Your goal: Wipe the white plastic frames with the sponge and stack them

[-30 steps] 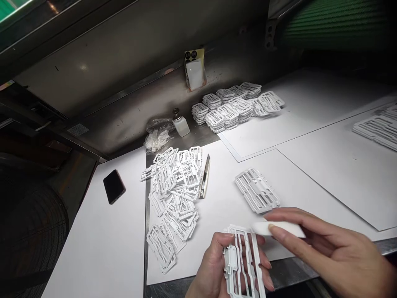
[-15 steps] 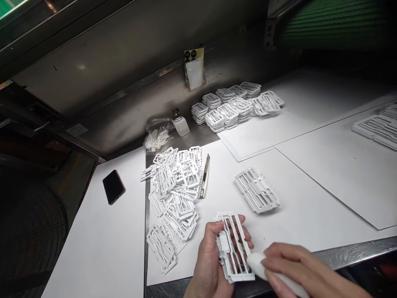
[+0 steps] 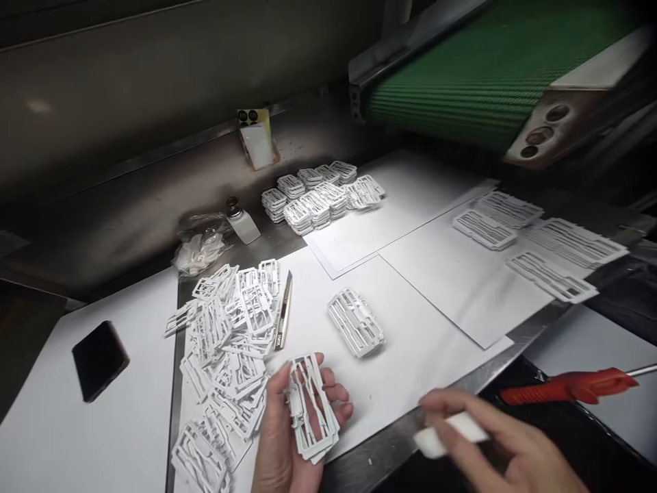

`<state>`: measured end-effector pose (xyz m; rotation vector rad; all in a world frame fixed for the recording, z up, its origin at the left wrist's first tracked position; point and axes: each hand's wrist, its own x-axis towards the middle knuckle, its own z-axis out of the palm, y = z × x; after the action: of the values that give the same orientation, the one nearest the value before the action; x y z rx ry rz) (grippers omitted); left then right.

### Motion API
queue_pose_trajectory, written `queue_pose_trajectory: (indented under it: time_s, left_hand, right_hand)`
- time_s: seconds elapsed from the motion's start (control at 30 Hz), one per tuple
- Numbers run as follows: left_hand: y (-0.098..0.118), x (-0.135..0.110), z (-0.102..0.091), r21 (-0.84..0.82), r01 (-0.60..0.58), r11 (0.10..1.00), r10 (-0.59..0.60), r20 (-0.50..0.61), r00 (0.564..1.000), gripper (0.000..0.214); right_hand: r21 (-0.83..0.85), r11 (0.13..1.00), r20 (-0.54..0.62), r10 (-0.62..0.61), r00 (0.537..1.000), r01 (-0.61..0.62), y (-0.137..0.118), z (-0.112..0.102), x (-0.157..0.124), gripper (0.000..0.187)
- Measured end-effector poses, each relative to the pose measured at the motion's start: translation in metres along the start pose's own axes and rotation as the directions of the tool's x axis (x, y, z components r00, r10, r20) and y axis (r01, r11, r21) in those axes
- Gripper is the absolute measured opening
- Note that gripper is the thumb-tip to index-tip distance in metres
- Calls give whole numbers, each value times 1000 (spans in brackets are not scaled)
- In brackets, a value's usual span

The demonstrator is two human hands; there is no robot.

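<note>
My left hand (image 3: 280, 438) grips a white plastic frame part (image 3: 311, 405), held upright near the table's front edge. My right hand (image 3: 500, 452) is closed around a small white pad or block (image 3: 452, 433), blurred, just right of the frame and off the table's edge. A heap of the same white frame parts (image 3: 226, 342) lies left of my left hand. One small stack of frames (image 3: 356, 321) rests on the white sheet ahead of my hands.
A box cutter (image 3: 282, 320) lies beside the heap. A black phone (image 3: 98, 359) sits at the left. Stacked frames (image 3: 318, 195), a small bottle (image 3: 241, 220) and a plastic bag (image 3: 198, 246) stand at the back. More frames (image 3: 538, 246) lie right, under a green conveyor (image 3: 493, 68). A red-handled tool (image 3: 569, 387) is lower right.
The camera has swung right and down, showing the conveyor and red tool. My right hand with the white pad has pulled away from the frame to the right.
</note>
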<state>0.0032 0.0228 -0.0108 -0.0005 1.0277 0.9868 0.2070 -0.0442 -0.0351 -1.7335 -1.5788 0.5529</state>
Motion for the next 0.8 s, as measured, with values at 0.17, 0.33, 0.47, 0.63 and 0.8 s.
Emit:
queue_pose_trajectory:
  time_s: [0.17,0.33,0.47,0.63,0.8]
  left_hand:
    - [-9,10,5,133,-37,990,36,8,999,26]
    - [-13,17,7,203,-36,979,52,-73,996,32]
    - [-11,24,12,287,-97,953,118,-58,991,33]
    - [-9,35,21,338,-165,927,171,12,985,30]
    - [-12,31,15,254,-240,937,220,103,970,34]
  right_hand:
    - [-145,976,76,177,981,-165,10,0,46,46]
    - [-281,947,130,196,972,-153,-14,19,76,51]
    - [-343,932,142,170,975,-112,-23,26,84,38]
    - [-344,928,186,217,958,-143,-16,25,86,44]
    - [-123,979,353,195,915,-161,-8,19,73,51]
